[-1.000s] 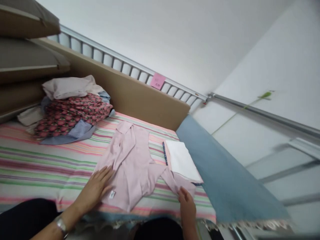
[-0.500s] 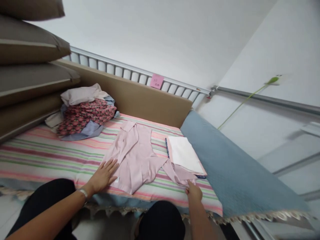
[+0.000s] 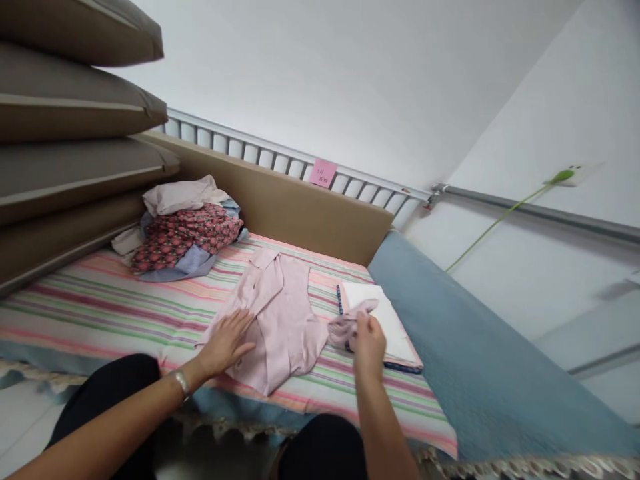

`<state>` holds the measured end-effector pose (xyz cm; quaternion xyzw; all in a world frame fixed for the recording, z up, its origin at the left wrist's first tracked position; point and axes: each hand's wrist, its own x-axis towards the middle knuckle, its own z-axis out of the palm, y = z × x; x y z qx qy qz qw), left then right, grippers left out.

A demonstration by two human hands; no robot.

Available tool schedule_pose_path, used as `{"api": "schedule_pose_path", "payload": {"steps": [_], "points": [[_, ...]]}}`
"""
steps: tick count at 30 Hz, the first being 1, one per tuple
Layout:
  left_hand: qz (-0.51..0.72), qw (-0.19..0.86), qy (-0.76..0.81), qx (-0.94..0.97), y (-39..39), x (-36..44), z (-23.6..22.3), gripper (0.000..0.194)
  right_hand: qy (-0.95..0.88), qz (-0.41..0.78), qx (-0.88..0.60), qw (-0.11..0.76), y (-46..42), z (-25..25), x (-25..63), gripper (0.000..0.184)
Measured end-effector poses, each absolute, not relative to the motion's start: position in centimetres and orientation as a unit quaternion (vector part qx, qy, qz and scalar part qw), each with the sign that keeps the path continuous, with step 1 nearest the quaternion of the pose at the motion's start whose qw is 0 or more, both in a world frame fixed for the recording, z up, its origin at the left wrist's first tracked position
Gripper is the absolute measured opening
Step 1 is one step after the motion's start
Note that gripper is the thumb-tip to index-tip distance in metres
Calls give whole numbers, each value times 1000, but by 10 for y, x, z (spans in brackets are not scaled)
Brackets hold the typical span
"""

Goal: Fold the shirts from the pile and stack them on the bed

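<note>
So the pink shirt [image 3: 295, 320] is lying on the striped cloth [image 3: 115, 300], roughly mid-view, body spread out with what looks like the collar end up near 12 o'clock (12 being the top of the view). The left hand [image 3: 227, 343] is on it at about 8 o'clock: palm down, fingers a bit spread, gripping nothing. My guess is it's just acting as a paperweight — pin that side and the fabric shouldn't slide if the other side gets tugged.

The right hand [image 3: 370, 340], over at 3 o'clock, is the one with a grip. Fingers are curled round the bunched sleeve [image 3: 343, 330], part of which looks lifted; how tight the pinch is I can't tell. Taking it near the end makes sense to me, since floppy fabric is easier to steer from there. It overlaps the 9 o'clock side of the folded stack [image 3: 393, 327], but I can't say whether they're touching.

That stack also sits around 3 o'clock, flat and squared off, white piece on top. Seems a sensible spot — handy for the right hand, not under the shirt's body.

The loose heap [image 3: 185, 233] is off at 10 o'clock, well apart from the shirt and just beside the cushions [image 3: 80, 120]. Probably there so the rumpled stuff doesn't mix with the neat stuff.
</note>
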<state>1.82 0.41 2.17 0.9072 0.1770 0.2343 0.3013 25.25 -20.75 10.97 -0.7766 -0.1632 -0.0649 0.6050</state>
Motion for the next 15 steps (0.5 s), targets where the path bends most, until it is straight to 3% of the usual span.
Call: {"api": "schedule_pose_path", "payload": {"steps": [4,6,11,15], "points": [[265,666,216,663,-12,57,61,61,-509,63,-713,478,-146,120,174,28],[278,752,247,544,-9,76,65,52,-559,100,-682,460,-138,110,160,26],[321,772,285,470,15,98,59,39,-301,61,-808,503,-176,59,204,38],[338,760,273,483,29,114,78,32,-196,87,-891,399,-200,23,224,56]]}}
